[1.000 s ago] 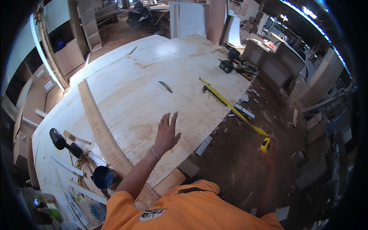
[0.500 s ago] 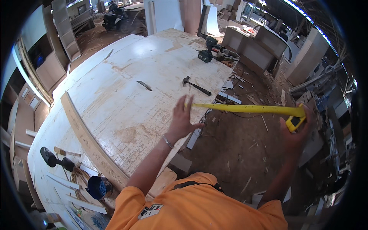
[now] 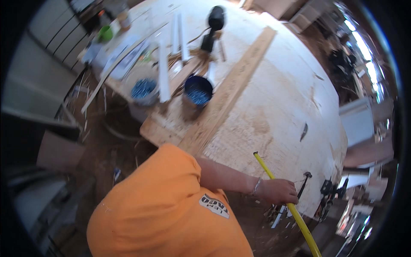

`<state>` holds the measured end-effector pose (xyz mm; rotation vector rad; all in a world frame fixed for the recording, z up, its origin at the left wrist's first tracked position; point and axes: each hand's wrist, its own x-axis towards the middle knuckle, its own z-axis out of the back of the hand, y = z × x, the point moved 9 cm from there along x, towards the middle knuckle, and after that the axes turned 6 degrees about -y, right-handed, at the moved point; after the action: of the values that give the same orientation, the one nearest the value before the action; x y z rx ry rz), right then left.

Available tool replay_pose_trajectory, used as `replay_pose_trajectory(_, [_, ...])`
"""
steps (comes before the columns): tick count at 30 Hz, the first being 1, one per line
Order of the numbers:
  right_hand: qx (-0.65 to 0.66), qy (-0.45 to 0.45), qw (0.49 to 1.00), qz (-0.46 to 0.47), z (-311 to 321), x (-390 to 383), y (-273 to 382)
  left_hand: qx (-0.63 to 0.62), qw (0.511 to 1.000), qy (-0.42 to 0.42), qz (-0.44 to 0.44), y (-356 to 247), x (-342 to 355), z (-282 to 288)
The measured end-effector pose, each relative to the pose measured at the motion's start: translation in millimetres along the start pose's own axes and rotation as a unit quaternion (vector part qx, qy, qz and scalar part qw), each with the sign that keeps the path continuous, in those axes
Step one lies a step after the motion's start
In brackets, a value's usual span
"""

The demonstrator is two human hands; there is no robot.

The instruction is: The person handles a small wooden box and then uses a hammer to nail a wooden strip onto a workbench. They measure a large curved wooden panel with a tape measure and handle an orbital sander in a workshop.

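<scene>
My left hand (image 3: 278, 191), with a bracelet at its wrist, is closed round the yellow blade of a tape measure (image 3: 303, 225), over the table's near edge. The blade's free end with its dark hook (image 3: 255, 153) sticks out past my hand above the table. Toward the lower edge the blade runs out of the picture; the case is hidden from view, and so is my right hand. Beyond my left hand a hammer (image 3: 305, 182) lies on the white worktable (image 3: 274, 137). A long wooden board (image 3: 233, 88) rests across the table.
Beside the board stand a dark cup (image 3: 198, 91) and a clear tub (image 3: 143, 91), both with small blue pieces. A black mallet (image 3: 215, 19), white strips (image 3: 164, 68) and a green cup (image 3: 105, 33) lie farther back. A cordless drill (image 3: 329, 192) sits at the table's right edge.
The view has swung to the left, bringing the cups into fuller sight. My left hand, open at the tape before, has closed on the blade. My right hand and the case have left the picture.
</scene>
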<state>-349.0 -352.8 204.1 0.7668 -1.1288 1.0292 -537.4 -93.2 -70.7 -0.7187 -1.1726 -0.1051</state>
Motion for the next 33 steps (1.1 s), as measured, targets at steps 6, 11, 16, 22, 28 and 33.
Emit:
replay_pose_trajectory(6, [0.067, 0.164, 0.984, -0.009, -151.4, -6.4, 7.3, 0.181, 0.975, 0.008, 0.126, 4.8, -97.4, 83.5])
replay_pose_trajectory(11, [0.079, 0.256, 0.963, 0.001, -238.6, -11.6, 25.7, 0.291, 0.942, -0.002, 0.164, -38.9, -176.2, 128.3])
replay_pose_trajectory(16, [0.093, 0.322, 0.942, 0.015, -321.7, -1.3, 46.3, 0.303, 0.878, -0.106, 0.354, -90.3, -261.7, 172.4])
replay_pose_trajectory(22, [0.127, 0.412, 0.902, 0.013, -433.0, 10.7, 51.8, 0.095, 0.825, -0.277, 0.483, -183.1, -329.4, 182.2])
replay_pose_trajectory(28, [0.150, 0.593, 0.790, -0.034, -514.6, -98.1, -3.5, 0.063, 0.758, -0.448, 0.469, -285.8, -328.0, 120.5])
replay_pose_trajectory(33, [0.155, 0.739, 0.654, -0.042, -518.9, -255.4, 31.2, 0.168, 0.739, -0.486, 0.436, -386.8, -328.1, 66.8])
